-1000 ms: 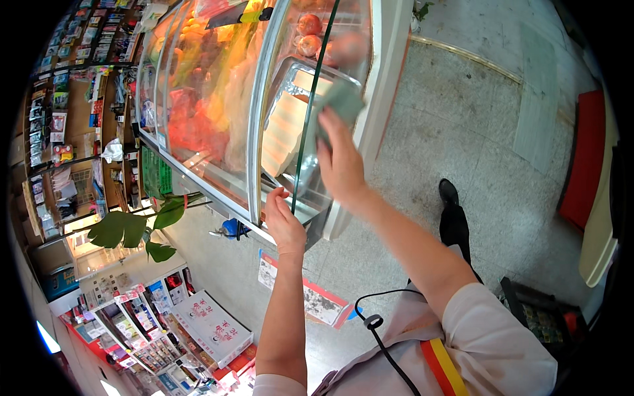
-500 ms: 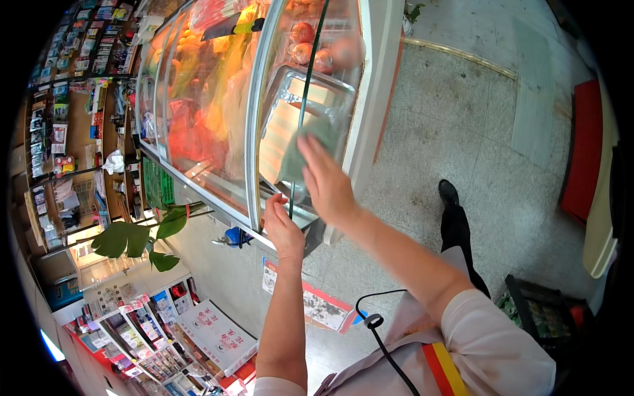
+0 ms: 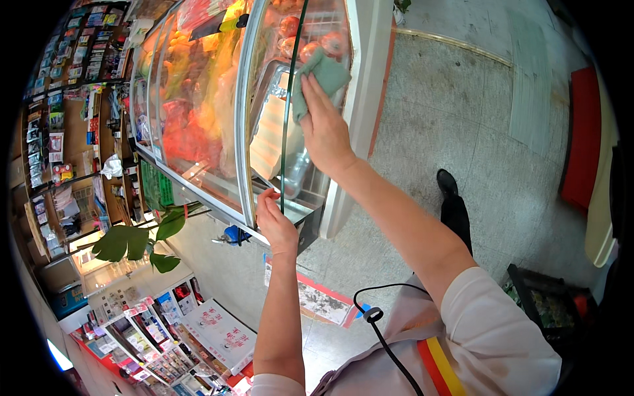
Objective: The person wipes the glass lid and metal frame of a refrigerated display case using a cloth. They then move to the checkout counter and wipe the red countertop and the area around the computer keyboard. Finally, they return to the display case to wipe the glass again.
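My right hand (image 3: 326, 137) presses a folded grey-green cloth (image 3: 323, 78) against a clear glass panel (image 3: 288, 125) on top of a display case (image 3: 371, 72). Its fingers lie along the cloth, close to the panel's dark green edge. With fingers curled, my left hand (image 3: 277, 223) grips the near end of that same panel. Through the glass I see a metal tray (image 3: 265, 74) with pale blocks in it, and red round fruit (image 3: 288, 26) beyond. Part of the tray is hidden behind my right hand and the cloth.
Bagged produce (image 3: 191, 129) fills the case's left side. Stocked shelves (image 3: 66, 125) line the left, near a leafy plant (image 3: 125, 242). A white box (image 3: 221, 335) rests on a lower rack. To the right are a red object (image 3: 584, 138) and a dark crate (image 3: 545, 303).
My right hand has slid the cloth away from me along the glass, toward the fruit. The left hand keeps its hold, and the case has shifted slightly left in view.
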A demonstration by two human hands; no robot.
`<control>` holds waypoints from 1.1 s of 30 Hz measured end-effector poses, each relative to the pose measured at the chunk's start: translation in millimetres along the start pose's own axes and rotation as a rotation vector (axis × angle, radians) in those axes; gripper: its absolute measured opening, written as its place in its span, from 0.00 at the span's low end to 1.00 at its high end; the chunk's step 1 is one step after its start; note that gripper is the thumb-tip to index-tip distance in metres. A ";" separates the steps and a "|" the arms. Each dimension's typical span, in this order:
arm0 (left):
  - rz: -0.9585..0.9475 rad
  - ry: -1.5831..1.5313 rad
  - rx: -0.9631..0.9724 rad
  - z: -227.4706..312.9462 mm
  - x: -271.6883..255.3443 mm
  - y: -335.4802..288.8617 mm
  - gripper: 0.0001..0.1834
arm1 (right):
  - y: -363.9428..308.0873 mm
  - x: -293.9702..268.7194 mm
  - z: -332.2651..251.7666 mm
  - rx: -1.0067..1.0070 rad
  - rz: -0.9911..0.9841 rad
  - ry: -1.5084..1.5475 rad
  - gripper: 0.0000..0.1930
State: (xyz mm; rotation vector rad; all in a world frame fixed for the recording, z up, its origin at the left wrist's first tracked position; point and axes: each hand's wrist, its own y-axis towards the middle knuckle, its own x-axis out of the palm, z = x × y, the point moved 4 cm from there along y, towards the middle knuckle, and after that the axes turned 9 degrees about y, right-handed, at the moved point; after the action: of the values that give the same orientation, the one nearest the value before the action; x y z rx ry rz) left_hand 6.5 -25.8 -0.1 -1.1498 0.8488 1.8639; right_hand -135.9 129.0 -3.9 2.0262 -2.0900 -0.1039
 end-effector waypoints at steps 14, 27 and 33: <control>-0.019 0.031 -0.029 -2.3 -5.2 -0.6 0.15 | -27.8 25.9 10.1 0.079 -0.021 0.067 0.28; 0.062 0.068 -0.030 1.5 -10.8 -1.1 0.11 | 120.0 -33.1 -8.6 0.169 0.066 -0.034 0.20; 0.063 0.102 -0.055 1.6 -17.7 -3.9 0.10 | 182.8 12.4 -85.3 -0.281 -0.315 -0.262 0.15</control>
State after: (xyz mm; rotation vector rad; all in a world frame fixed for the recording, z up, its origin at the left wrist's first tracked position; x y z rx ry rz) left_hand 14.4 -27.3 16.2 -1.2747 0.9046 1.9038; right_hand -296.8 133.5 118.4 2.2368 -1.7445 -0.7090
